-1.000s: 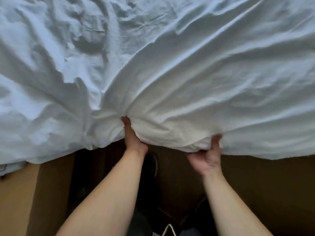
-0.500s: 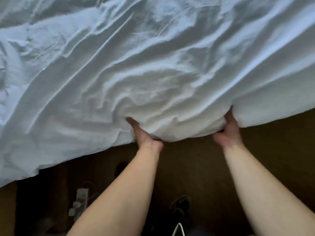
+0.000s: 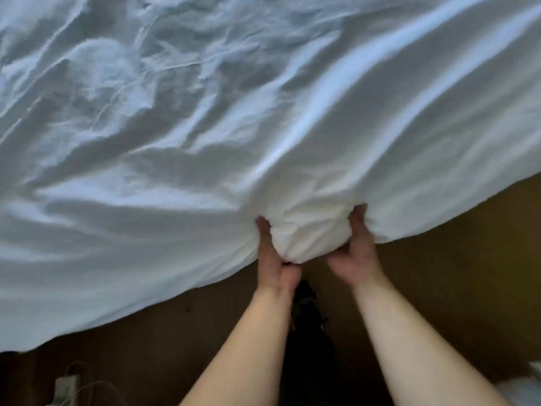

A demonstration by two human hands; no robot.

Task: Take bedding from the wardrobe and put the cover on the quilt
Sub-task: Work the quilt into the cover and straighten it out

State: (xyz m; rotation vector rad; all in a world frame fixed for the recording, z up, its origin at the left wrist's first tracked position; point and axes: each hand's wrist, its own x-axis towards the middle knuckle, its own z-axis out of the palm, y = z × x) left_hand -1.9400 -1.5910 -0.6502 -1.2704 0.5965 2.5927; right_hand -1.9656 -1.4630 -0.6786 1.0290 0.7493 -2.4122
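Nearest to the camera, two bare forearms (image 3: 254, 347) reach forward from the bottom edge. Between them is a dark shape (image 3: 307, 332), perhaps the person's leg and shoe, but it is too dark to be sure. At the bottom left a white power strip (image 3: 63, 386) with a thin cable lies on the brown floor (image 3: 453, 273). In the bottom right corner a small part of something white (image 3: 530, 385) shows, which I cannot identify. A little further, the two hands are close together at the near edge of the white cover (image 3: 263, 127). The left hand (image 3: 273, 259) grips this edge from the left side, thumb up on the fabric and the other fingers curled under it. The right hand (image 3: 355, 253) holds it from the right side, palm turned toward the left hand, thumb up against the fabric. Between the hands the cover is gathered into a thick, rounded bunch (image 3: 307, 235), and both hands touch it. Beyond the hands the cover fills the whole upper part of the view. It is wrinkled, with many small creases at the upper left and long smooth folds at the right. Its near edge runs slanted, lower at the left and higher at the right.
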